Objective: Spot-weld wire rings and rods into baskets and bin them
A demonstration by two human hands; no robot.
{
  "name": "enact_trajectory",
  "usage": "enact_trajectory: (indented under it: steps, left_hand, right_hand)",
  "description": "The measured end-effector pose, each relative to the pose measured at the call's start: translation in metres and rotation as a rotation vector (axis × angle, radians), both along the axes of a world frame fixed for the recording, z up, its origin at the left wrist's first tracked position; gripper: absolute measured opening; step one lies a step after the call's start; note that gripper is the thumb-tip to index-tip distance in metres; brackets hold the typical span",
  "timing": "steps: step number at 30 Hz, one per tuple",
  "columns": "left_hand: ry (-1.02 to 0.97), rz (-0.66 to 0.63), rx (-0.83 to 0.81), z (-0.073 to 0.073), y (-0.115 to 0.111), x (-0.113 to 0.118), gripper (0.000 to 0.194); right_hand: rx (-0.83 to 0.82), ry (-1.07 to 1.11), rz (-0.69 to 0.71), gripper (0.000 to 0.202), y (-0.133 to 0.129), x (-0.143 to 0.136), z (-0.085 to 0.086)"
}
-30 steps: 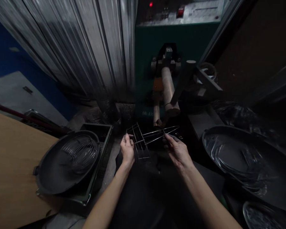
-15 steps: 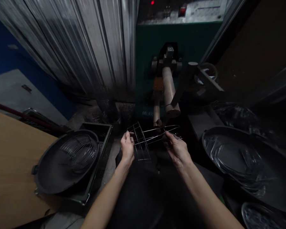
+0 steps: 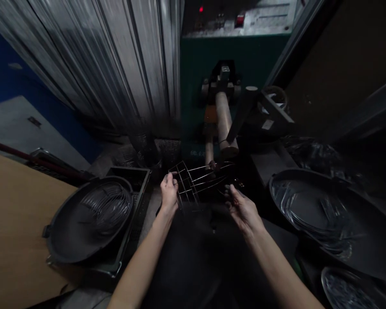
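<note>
My left hand (image 3: 169, 193) is closed on the left edge of a wire rack (image 3: 189, 182), a small frame of thin crossed metal wires. The rack's long wires reach right, below and beside the copper-coloured lower electrode (image 3: 209, 150) of a welding machine; whether they touch it I cannot tell. My right hand (image 3: 243, 210) hangs to the right of the rack, apart from its main wires. Its thumb and fingers are pinched together, and a faint thin line shows at their tips. What they hold, if anything, is too dark to make out.
Above the rack is the machine's thick upper cylinder (image 3: 225, 124). On the left, a black round tub (image 3: 61, 240) with wire rings rests on a crate (image 3: 144, 184). At right stand a large black tub (image 3: 369, 257) of wire parts and a smaller bowl (image 3: 324, 279).
My right hand has come away from the rack's wires and moved slightly down and right. The rack has shifted a little up and left and tilted, still in my left hand.
</note>
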State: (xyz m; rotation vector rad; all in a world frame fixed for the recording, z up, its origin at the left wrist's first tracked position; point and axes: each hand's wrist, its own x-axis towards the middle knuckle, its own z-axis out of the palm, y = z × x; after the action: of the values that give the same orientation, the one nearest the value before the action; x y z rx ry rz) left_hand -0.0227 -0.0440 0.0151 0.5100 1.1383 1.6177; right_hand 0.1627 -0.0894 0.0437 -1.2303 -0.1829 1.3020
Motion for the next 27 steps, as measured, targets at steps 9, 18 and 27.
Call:
enact_trajectory:
  steps: [9,18,27]
  left_hand:
    - [0.034,-0.03,-0.02,0.009,0.005,-0.005,0.026]
    - [0.463,-0.167,0.167,-0.039,-0.08,0.008,0.029]
    - [0.47,-0.24,0.094,-0.064,-0.095,-0.019,0.038]
  right_hand:
    - [0.2,-0.355,0.433,0.032,-0.036,-0.029,0.016]
    - [0.411,-1.137,0.574,0.013,-0.019,-0.016,0.045]
    - [0.251,-0.805,0.766,0.034,-0.023,0.011,-0.03]
